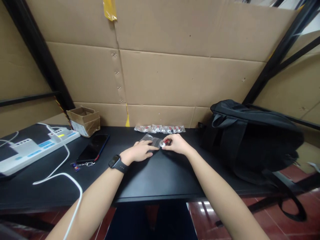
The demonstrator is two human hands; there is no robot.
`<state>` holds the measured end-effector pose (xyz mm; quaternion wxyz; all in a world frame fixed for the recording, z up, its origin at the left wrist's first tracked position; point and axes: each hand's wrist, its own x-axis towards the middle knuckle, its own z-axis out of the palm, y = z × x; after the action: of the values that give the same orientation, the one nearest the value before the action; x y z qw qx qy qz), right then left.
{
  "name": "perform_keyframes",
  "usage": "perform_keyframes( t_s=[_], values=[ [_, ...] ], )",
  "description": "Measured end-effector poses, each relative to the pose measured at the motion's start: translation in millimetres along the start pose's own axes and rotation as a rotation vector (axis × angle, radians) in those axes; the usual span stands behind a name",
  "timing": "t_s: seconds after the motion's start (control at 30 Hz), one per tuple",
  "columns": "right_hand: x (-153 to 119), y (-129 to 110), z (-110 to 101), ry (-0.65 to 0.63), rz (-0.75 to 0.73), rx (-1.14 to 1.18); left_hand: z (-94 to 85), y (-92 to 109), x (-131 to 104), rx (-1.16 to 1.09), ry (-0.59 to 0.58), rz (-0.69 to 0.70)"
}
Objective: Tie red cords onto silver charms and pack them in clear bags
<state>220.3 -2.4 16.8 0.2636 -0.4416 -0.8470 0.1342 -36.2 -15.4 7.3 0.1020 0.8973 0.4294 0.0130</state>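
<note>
A small clear plastic bag (pixel 155 141) lies on the black table, partly hidden by my fingers. My left hand (pixel 140 151), with a black watch on its wrist, rests over the bag's near edge, its fingers stretched out and the thumb apart. The left index fingertip reaches close to a small round silver piece with a red part (pixel 162 144). My right hand (pixel 176 144) pinches that piece between thumb and fingers at the bag's right end. Whether the piece is inside the bag or beside it, I cannot tell. Just behind lies a row of several similar bagged pieces (pixel 159 129).
A black backpack (pixel 255 143) stands on the right, its strap hanging past the edge. On the left are a phone (pixel 93 149) with a keychain, a white power strip (pixel 37 151), a white cable (pixel 68 176) and a small open carton (pixel 83 121). A cardboard wall (pixel 162 80) closes the back.
</note>
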Motion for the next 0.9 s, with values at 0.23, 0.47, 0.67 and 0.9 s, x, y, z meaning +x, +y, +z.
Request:
perform_keyframes(
  t_s=[0.23,0.47,0.67,0.9],
  values=[
    [2.0,4.1,11.8,-0.026,0.008,-0.117,3.7,7.1,0.4,-0.041,-0.056,0.049],
    [6.0,2.9,19.7,0.029,0.034,-0.108,0.8,14.7,-1.0,-0.077,-0.094,0.096],
    [-0.2,2.4,5.8,-0.118,-0.001,0.059,-2.4,15.8,-2.3,-0.111,-0.129,0.084],
    [4.3,11.7,10.9,-0.081,0.047,0.211,-5.4,15.5,-3.4,-0.152,-0.168,0.119]
  ],
)
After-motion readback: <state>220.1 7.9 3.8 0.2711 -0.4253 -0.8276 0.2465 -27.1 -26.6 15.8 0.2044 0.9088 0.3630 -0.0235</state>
